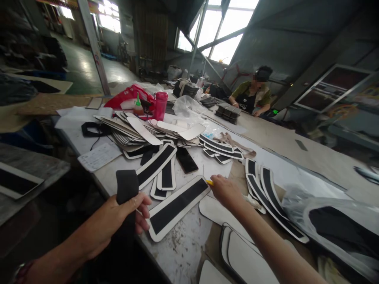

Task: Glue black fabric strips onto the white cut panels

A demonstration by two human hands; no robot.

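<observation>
My left hand (pixel 127 209) is at the table's near left edge, its fingers wrapped round a black strip (pixel 127 185) that loops over the hand and hangs below it. My right hand (pixel 223 189) is closed on a small yellow tool (pixel 209 182), whose tip touches the far right end of a white panel with a black centre (pixel 179 207). That panel lies flat and slanting between my hands, its near end beside my left fingers. More black-and-white panels (pixel 156 165) lie just beyond it, next to a dark phone (pixel 186 159).
Stacked white pieces (pixel 130 132), a pink cup (pixel 160 105) and a green-capped bottle (pixel 137 106) stand farther back. Curved panels (pixel 272 197), loose white pieces (pixel 248 256) and a plastic bag (pixel 340 221) lie at the right. A person (pixel 251 94) sits across the table.
</observation>
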